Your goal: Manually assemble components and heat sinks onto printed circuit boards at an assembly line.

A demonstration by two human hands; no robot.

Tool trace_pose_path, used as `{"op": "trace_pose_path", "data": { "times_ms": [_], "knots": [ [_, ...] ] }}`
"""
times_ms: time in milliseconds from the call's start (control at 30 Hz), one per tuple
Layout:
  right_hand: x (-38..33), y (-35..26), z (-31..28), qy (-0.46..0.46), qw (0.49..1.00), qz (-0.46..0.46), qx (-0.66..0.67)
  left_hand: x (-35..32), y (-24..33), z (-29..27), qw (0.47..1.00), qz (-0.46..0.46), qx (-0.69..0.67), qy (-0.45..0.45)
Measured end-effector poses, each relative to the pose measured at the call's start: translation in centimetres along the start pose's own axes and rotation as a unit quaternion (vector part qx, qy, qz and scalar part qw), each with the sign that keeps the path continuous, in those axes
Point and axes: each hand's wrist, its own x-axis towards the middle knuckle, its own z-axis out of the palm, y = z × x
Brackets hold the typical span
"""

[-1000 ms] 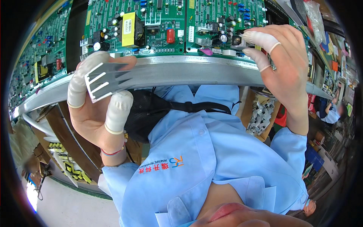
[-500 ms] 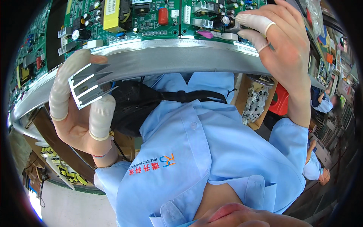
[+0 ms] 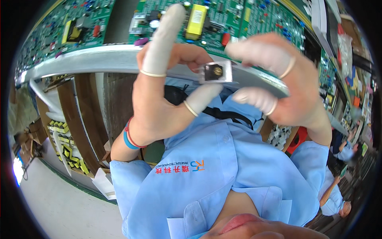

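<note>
A small silver finned heat sink point(image 3: 227, 73), with a black component and a brass-coloured screw head on its face, is pinched between the thumb and a bent finger of my left hand point(image 3: 157, 99). The left index finger points up, away from it. White finger cots cover that index finger and thumb. Close by on the right is my right hand point(image 3: 292, 81), its cot-covered index finger and thumb spread apart with nothing visible between them. Motion blurs it, and its other fingers are mostly hidden. Beyond both hands lie green circuit boards point(image 3: 258, 28) with yellow transformers point(image 3: 196, 22).
A metal rail point(image 3: 99, 59) runs along the near edge of the boards. Below right, a cardboard box point(image 3: 291, 137) holds several silver parts, beside a red stool point(image 3: 299, 139). Yellow-and-black transformers point(image 3: 69, 153) fill a tray at lower left. Co-workers point(image 3: 333, 197) sit far right.
My left hand has moved right and up with the heat sink and turned it, so the screwed component shows. My right hand has come away from the boards toward it. The view has shifted.
</note>
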Motion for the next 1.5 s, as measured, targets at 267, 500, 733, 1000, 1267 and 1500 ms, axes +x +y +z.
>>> {"op": "trace_pose_path", "data": {
  "times_ms": [267,500,733,1000,1267,1500],
  "knots": [
    [6.4,-0.6,0.5,0.041,0.989,-0.018,-0.139,-2.9,-1.3,-3.7,0.992,0.003,0.067,0.103],
    [9.5,-0.6,3.1,-0.023,0.957,-0.045,-0.287,-5.8,-4.3,-5.2,0.970,-0.003,0.102,0.223],
    [9.9,-0.3,4.3,-0.079,0.949,-0.008,-0.305,-5.6,-4.8,-6.4,0.971,0.019,0.145,0.190],
    [9.9,-0.4,4.6,-0.078,0.944,-0.012,-0.319,-5.8,-5.1,-6.2,0.977,0.008,0.133,0.169],
    [10.1,-0.4,4.6,-0.085,0.940,-0.025,-0.331,-5.8,-5.0,-6.1,0.970,0.017,0.168,0.175],
    [10.0,-0.2,4.5,-0.086,0.944,-0.034,-0.318,-5.6,-4.9,-5.9,0.962,0.021,0.202,0.183]
  ]
}}
